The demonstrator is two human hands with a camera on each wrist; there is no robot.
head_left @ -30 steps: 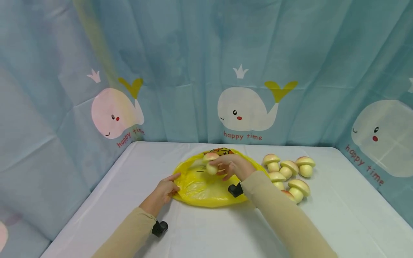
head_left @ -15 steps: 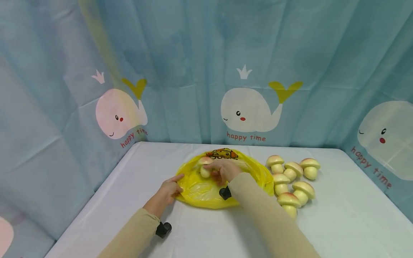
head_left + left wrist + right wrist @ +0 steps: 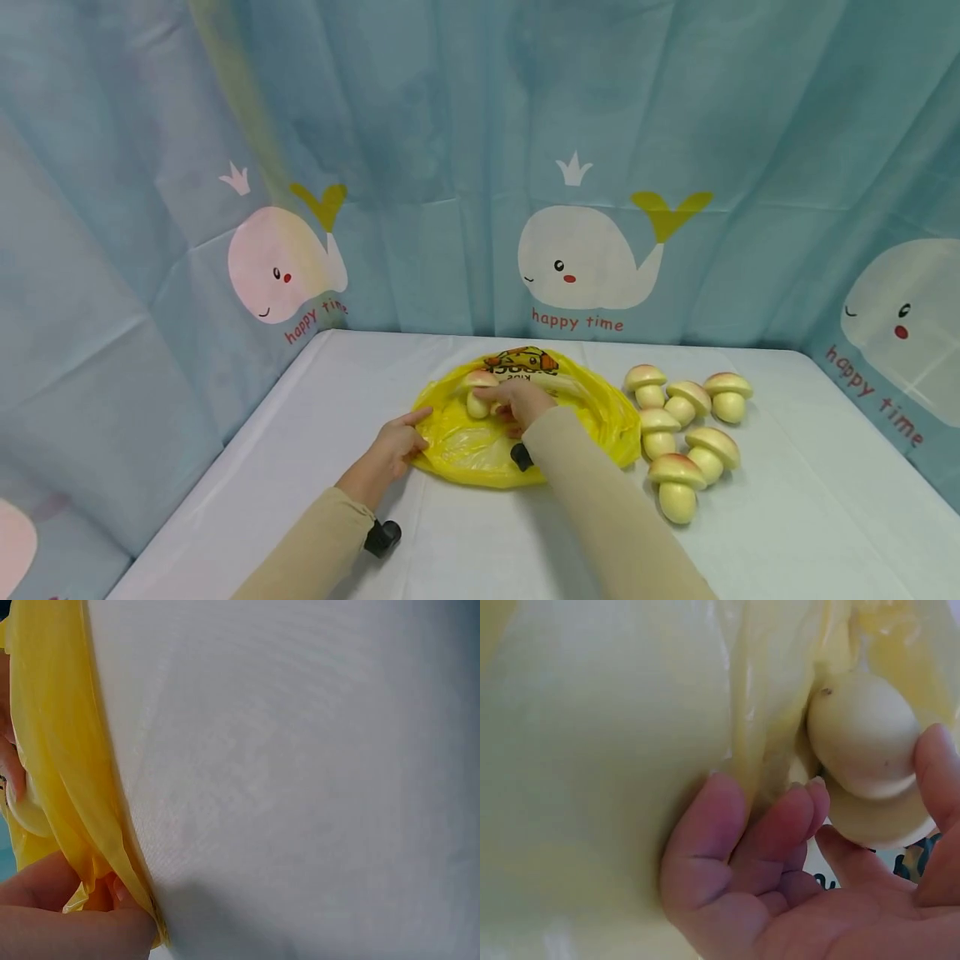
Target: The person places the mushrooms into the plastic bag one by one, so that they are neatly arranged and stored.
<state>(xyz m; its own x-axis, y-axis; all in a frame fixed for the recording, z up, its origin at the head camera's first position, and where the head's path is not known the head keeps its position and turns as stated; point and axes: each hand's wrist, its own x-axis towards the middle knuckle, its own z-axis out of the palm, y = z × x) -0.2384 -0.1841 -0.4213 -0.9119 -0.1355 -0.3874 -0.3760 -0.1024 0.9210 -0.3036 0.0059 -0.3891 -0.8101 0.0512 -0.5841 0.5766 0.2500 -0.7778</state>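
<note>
A yellow plastic bag (image 3: 465, 457) lies spread on the table with its mouth open. My left hand (image 3: 397, 442) pinches the left rim of the bag; in the left wrist view the thumb and fingers of the left hand (image 3: 82, 922) grip the bunched film. My right hand (image 3: 525, 402) reaches into the mouth and holds a toy mushroom (image 3: 477, 405), with a pale stem and reddish cap, between thumb and fingers. The right wrist view shows the mushroom's rounded stem (image 3: 862, 727) against the yellow film, the thumb at its side. The other fingers are bent near the film.
To the right of the bag several more toy mushrooms (image 3: 677, 487) stand close together on the white tabletop (image 3: 810, 508). A blue curtain (image 3: 420, 167) printed with whales hangs behind and along both sides of the table.
The right hand has carried the mushroom left and lower into the bag's mouth. Its sleeve no longer covers the nearest mushrooms on the right. The left hand keeps its grip; the head view shifts slightly.
</note>
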